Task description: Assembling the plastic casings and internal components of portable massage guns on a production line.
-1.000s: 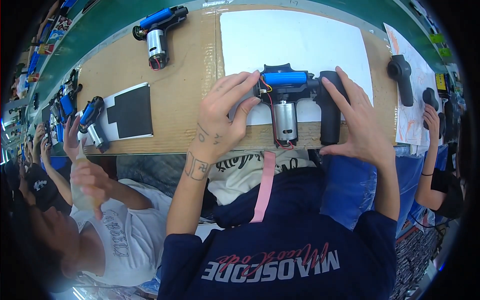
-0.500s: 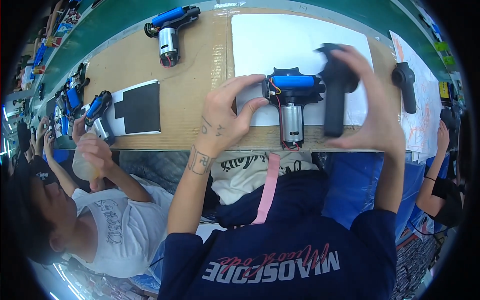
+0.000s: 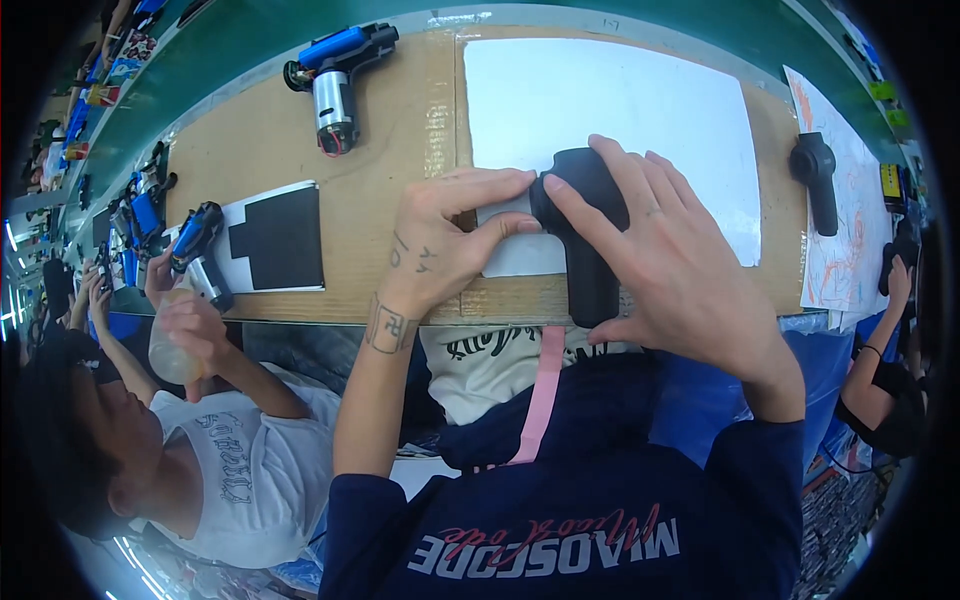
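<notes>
A black pistol-shaped plastic housing [image 3: 593, 270] lies at the near edge of the white sheet, its handle pointing toward me. My left hand [image 3: 435, 235] pinches its rear end between thumb and index finger. Over its top and right side my right hand [image 3: 690, 275] is closed, fingers along the upper body and thumb near the handle's foot. The shell covers the inner parts, so the blue battery and silver motor beneath are hidden. An open half-shell with a blue battery and silver motor [image 3: 335, 100] lies at the far left of the cardboard.
White paper [image 3: 640, 90] lies on the cardboard [image 3: 400, 150]. To the right is another black housing [image 3: 822, 190] beside a scribbled sheet [image 3: 850, 270]. Left, a black card [image 3: 285, 240] lies near a co-worker's hand [image 3: 190, 325] holding a translucent container, with several battery-and-motor assemblies [image 3: 140, 215] beyond.
My right hand has brought the black cover leftward onto the open motor assembly, hiding its battery and motor. My left hand keeps its pinch at the rear end.
</notes>
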`<state>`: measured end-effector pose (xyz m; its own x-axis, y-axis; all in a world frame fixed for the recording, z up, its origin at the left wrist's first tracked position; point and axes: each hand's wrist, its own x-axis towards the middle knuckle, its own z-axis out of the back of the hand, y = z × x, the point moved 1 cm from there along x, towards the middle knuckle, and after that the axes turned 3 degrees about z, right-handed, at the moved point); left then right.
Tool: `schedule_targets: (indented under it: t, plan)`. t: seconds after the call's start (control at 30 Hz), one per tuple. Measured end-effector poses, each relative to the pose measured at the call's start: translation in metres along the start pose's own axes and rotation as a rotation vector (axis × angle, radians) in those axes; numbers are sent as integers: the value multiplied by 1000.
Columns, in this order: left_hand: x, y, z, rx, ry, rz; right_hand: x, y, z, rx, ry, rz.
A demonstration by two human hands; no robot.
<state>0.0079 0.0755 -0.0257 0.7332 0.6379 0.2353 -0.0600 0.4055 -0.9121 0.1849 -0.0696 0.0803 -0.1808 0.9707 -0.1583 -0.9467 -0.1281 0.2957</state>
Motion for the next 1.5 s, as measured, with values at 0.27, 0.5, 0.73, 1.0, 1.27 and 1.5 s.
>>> schedule_targets:
  t: [0.27,0.5,0.73,1.0,1.27,1.5]
  plan:
    - [1,-11,0,-23,-9,72,-6,-5,-11,-44,-3,12]
    - [-8,-1,4,99,58,-95,3,-28,-9,-85,-44,137]
    - [-6,-5,0,81,71,-139,-27,-77,98,718,-380,419]
    - [-3,-3,-2,39,-50,-91,61,-13,-44,1057,-682,205]
    - [-6,2,0,-52,-118,18,59,-8,-28,1206,-549,154]
    - [-2,0,-2,-115,-132,6,-6,-4,-10,984,-303,605]
